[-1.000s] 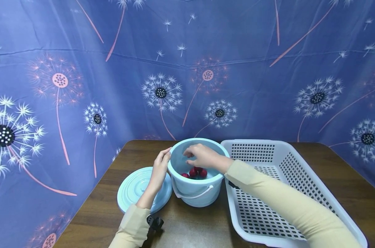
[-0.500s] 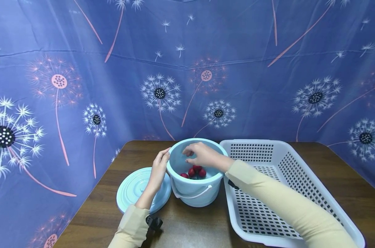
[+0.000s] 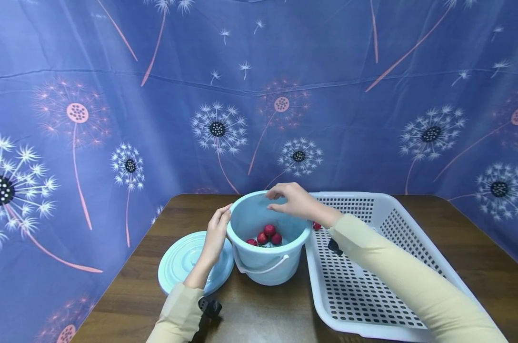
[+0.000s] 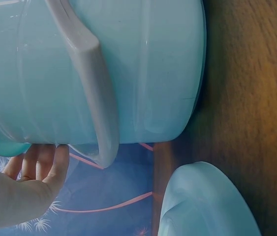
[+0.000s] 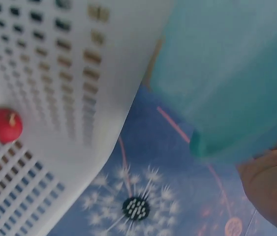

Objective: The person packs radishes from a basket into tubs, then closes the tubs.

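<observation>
A light-blue bucket point(image 3: 263, 265) with a white handle point(image 3: 265, 269) stands on the table. My left hand point(image 3: 216, 234) is at its left side near the rim; in the left wrist view the left fingers point(image 4: 54, 172) touch the outer wall. Several small red radish-like balls point(image 3: 269, 230) lie in the bottom. Above the bucket's right rim hovers my right hand point(image 3: 296, 202), fingers loosely bent and thumb apart, with nothing visible between them. Another red ball point(image 5: 6, 125), with a tan stub, lies in the white basket point(image 3: 430, 247), partly behind my right wrist in the head view.
A round light-blue lid point(image 3: 179, 257) lies on the table left of the bucket, under my left forearm. The perforated basket stands close beside the bucket on the right. Behind the brown table point(image 3: 259, 314) hangs a blue cloth point(image 3: 353, 119) with dandelion prints.
My right hand has risen from inside the bucket and moved right towards the basket. The red ball in the basket has come into sight. My left hand stays at the bucket.
</observation>
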Demonstrator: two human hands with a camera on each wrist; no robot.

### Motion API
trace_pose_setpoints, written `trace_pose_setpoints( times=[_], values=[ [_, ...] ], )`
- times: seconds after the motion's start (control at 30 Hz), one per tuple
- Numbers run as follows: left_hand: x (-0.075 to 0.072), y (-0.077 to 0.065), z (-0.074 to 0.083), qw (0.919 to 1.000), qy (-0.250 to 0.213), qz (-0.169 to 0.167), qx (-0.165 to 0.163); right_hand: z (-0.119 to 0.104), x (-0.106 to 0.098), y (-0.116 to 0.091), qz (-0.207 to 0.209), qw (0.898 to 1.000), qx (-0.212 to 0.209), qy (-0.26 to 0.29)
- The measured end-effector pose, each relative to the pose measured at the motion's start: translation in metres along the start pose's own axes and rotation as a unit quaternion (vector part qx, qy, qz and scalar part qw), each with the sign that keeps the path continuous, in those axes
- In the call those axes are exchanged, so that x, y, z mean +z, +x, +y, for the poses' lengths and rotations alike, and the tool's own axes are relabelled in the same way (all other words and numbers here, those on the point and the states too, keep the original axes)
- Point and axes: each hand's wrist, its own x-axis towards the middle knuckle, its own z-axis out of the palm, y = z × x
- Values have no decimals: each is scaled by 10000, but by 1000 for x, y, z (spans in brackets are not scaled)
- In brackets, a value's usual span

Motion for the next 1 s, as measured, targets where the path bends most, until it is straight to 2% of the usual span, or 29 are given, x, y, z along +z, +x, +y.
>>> trace_pose_setpoints(
  times=[0.17,0.23,0.37,0.53,0.83,1.0],
  values=[
    [-1,2,0,10000,19,-32,19,8,-14,-12,137,9996,229,-102],
    [-3,8,-9,10000,8,-5,62,13,-19,-17,243,9991,325,-119],
    [-4,8,-7,10000,54,2,67,24,-27,-24,530,9974,476,-117],
    [-5,8,-5,10000,82,-3,9,41,-36,-34,686,9933,895,-238],
    [-5,6,-7,9999,136,-17,-74,77,-34,-53,672,9857,1444,-549],
    [-2,5,-9,10000,54,-8,-73,90,-28,-62,561,9837,1606,-576]
  ],
)
